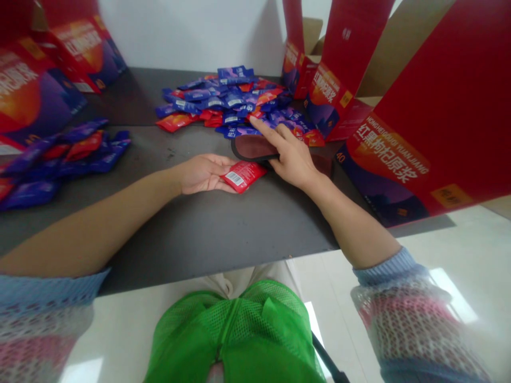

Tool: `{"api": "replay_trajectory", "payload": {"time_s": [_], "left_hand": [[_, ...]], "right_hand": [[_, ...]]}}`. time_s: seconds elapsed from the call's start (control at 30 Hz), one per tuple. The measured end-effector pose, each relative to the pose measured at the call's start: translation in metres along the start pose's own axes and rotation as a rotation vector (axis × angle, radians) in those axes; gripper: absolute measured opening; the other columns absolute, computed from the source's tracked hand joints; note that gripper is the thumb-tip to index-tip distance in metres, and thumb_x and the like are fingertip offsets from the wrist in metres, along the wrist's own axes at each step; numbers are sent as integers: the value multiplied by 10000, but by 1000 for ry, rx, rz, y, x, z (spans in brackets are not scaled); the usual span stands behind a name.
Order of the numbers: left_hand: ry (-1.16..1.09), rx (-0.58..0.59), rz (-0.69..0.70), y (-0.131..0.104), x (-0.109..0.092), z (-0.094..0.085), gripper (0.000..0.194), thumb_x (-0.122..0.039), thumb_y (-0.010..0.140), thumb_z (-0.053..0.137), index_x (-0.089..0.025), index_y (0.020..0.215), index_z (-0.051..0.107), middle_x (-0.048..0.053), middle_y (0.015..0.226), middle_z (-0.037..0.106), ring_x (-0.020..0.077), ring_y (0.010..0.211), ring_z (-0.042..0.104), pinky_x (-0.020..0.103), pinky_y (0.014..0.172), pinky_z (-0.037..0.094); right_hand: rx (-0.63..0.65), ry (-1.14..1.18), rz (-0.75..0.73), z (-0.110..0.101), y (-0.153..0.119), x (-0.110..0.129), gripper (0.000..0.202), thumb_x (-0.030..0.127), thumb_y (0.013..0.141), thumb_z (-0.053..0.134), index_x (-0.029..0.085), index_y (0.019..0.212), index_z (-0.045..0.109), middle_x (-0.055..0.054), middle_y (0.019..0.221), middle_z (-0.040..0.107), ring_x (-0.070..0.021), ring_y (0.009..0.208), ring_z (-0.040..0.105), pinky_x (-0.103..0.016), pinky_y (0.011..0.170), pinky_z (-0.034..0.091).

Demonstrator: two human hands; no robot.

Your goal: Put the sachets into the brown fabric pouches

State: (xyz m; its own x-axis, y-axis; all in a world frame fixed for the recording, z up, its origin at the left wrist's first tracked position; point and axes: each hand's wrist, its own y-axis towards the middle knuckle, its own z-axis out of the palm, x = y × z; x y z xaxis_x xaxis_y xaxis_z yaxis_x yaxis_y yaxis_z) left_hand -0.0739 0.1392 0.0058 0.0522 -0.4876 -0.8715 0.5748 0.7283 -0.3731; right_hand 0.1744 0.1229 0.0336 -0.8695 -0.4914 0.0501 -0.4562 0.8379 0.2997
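Note:
My left hand (pixel 207 174) grips a small red sachet (pixel 243 175) with a white barcode label, its fingers closed on the near end. Just beyond the sachet, my right hand (pixel 293 154) holds a flat brown piece with a black rim and a rounded end (pixel 255 147); its kind is not certain. The index finger of that hand stretches toward a heap of blue and red sachets (pixel 235 98). The thumb and other fingers are partly hidden by the brown piece. Both hands are close together above the dark table (pixel 223 229).
Open red boxes with printed fronts (pixel 391 154) stand along the right, and more red boxes (pixel 80 48) at the far left. A smaller pile of blue and red sachets (pixel 75 151) lies on the left. A white wall (pixel 191 32) rises behind the table.

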Motion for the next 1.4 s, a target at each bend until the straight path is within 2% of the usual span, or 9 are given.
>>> {"api": "replay_trajectory", "payload": {"time_s": [0.17, 0.3, 0.43, 0.6, 0.7, 0.83, 1.0, 1.17, 1.4], "left_hand": [[56, -52, 79, -1, 3, 10, 369, -121, 988, 545, -71, 1339, 646, 201, 1258, 741, 270, 999, 748, 474, 913, 605], [53, -38, 71, 2, 4, 12, 334, -158, 998, 532, -22, 1262, 685, 229, 1228, 745, 265, 1002, 747, 395, 913, 601], [-28, -7, 59, 4, 4, 7, 289, -153, 992, 529, -30, 1180, 712, 218, 1159, 771, 288, 969, 757, 483, 917, 605], [-74, 57, 6, 6, 1, -5, 314, 12, 897, 548, -31, 1173, 692, 196, 1076, 793, 279, 951, 777, 585, 1056, 516], [-64, 100, -27, 7, 0, -10, 384, 4, 908, 523, -26, 1269, 650, 217, 1105, 781, 287, 1006, 775, 587, 1101, 478], [-56, 97, -18, 6, -1, -12, 402, -25, 924, 516, -54, 1308, 633, 213, 1141, 773, 293, 1058, 762, 594, 1111, 469], [-80, 152, -39, 7, -2, -13, 354, -224, 1033, 445, -39, 1255, 649, 233, 1135, 764, 311, 1092, 745, 574, 1099, 478], [-110, 94, -65, 10, -4, -11, 423, -222, 1041, 403, -47, 1375, 594, 210, 1152, 763, 314, 1140, 723, 572, 1134, 439], [-79, 29, -119, 10, -3, -9, 452, -248, 1067, 342, -39, 1362, 613, 172, 1094, 784, 242, 1024, 760, 411, 1082, 501]], "right_hand": [[11, 108, -213, -1, -7, 19, 781, 154, 967, 391, 306, 1674, 98, -84, 1263, 558, -243, 1079, 577, -323, 801, 518], [71, 136, -326, 6, -10, 34, 756, 202, 972, 443, 321, 1662, 158, -84, 1209, 579, -238, 1017, 583, -298, 702, 505], [87, 176, -299, 11, -5, 29, 738, 224, 963, 459, 252, 1652, 196, -109, 1271, 568, -259, 1077, 585, -327, 743, 518], [105, 204, -186, 20, 8, 3, 596, 203, 906, 526, 220, 1502, 513, -123, 1256, 597, -289, 1124, 609, -383, 851, 508], [96, 149, -53, 21, 12, -12, 557, 229, 892, 555, 245, 1449, 561, -125, 1268, 611, -316, 1119, 623, -393, 815, 491], [81, 85, -17, 16, 9, -19, 487, 198, 879, 527, 254, 1357, 598, -114, 1275, 624, -303, 1049, 637, -357, 727, 448], [11, 71, -53, 8, 4, -13, 478, 191, 905, 471, 245, 1364, 591, -115, 1286, 594, -297, 1103, 589, -354, 772, 436], [42, 76, -156, -2, -2, 3, 525, 243, 984, 407, 336, 1483, 541, -87, 1305, 544, -293, 1174, 528, -380, 834, 447], [151, 97, -357, 3, -6, 25, 523, 147, 985, 387, 399, 1314, 707, -48, 1238, 582, -205, 1010, 572, -300, 687, 375]]}}
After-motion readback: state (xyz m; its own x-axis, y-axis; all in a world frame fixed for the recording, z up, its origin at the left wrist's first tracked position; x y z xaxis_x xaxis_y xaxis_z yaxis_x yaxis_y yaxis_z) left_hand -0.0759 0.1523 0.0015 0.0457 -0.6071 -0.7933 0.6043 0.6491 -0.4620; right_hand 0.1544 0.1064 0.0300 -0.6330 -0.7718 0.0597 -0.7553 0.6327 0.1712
